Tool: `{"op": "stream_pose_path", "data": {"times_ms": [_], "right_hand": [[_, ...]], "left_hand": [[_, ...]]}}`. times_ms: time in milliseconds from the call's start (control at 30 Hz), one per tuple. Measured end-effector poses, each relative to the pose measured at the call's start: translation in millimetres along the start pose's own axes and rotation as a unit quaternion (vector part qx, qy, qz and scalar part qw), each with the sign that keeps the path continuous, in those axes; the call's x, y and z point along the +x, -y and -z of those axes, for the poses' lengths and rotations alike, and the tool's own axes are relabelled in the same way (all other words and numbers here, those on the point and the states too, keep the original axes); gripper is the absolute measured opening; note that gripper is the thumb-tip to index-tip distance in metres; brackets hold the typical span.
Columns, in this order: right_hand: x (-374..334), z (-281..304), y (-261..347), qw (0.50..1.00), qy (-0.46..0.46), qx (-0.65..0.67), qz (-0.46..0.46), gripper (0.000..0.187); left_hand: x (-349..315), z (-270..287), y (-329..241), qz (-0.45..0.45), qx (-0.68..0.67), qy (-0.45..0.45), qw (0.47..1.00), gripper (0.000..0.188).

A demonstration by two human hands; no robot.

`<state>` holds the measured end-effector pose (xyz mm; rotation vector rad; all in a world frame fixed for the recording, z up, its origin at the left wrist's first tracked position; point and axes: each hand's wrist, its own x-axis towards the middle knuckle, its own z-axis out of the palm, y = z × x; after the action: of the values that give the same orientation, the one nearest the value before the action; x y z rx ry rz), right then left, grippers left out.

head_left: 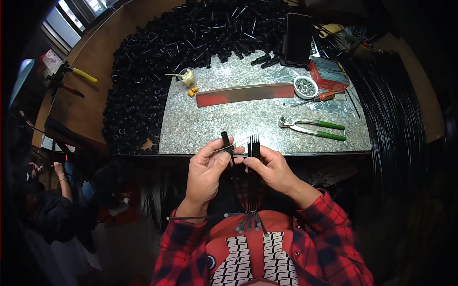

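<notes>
the left hand (205, 169) is partly curled, its thumb pressing a short black tube (224, 138) against the fingers; a thin wire (219, 149) crosses there too. the right hand (274, 169) is closed in a pinch, thumb against fingers, round a bundle (254, 150) of black strips with fine tips standing up. both tube and bundle are held upright, close together but apart, at the near edge of the bench (214, 126).

the bundle looks the likeliest to give trouble: if the right thumb eased, the strips could slide out of line or fan apart. the wire is thin and springy-looking, so a loose left pinch could let it slip or bend, and its end could prick a finger. because the hands are at the bench's edge, a dropped tube would probably fall toward the lap.

below, dark rods (251, 222) with round ends spread over the apron (276, 221), and one long rod (191, 218) lies across the left sleeve (179, 238); an arm movement could snag it. the pincers (312, 127) and bowl (305, 87) sit farther back, so a knock there seems less likely.
</notes>
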<state>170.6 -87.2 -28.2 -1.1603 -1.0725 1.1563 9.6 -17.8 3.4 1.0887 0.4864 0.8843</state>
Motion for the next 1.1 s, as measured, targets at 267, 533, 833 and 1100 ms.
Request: {"op": "stream_pose_path", "data": {"times_ms": [267, 533, 833, 1100], "right_hand": [[-0.4, 2.0, 3.6, 1.0, 0.02, -0.016, -0.003, 0.018], [-3.2, 7.5, 19.0, 0.995, 0.05, -0.032, -0.075, 0.021], [-0.6, 0.4, 12.3, 0.995, 0.096, 0.006, -0.033, 0.02], [0.5, -4.6, 13.3, 0.995, 0.09, -0.023, -0.032, 0.017]], "left_hand": [[1.8, 1.0, 2.4, 0.018, -0.027, -0.02, 0.999, 0.032], [4.2, 2.2, 2.5, 0.036, -0.012, -0.01, 0.999, 0.033], [7.1, 3.6, 5.7, 0.023, -0.039, -0.006, 0.999, 0.033], [9.0, 2.7, -3.6, 0.04, 0.019, -0.006, 0.999, 0.031]]}}
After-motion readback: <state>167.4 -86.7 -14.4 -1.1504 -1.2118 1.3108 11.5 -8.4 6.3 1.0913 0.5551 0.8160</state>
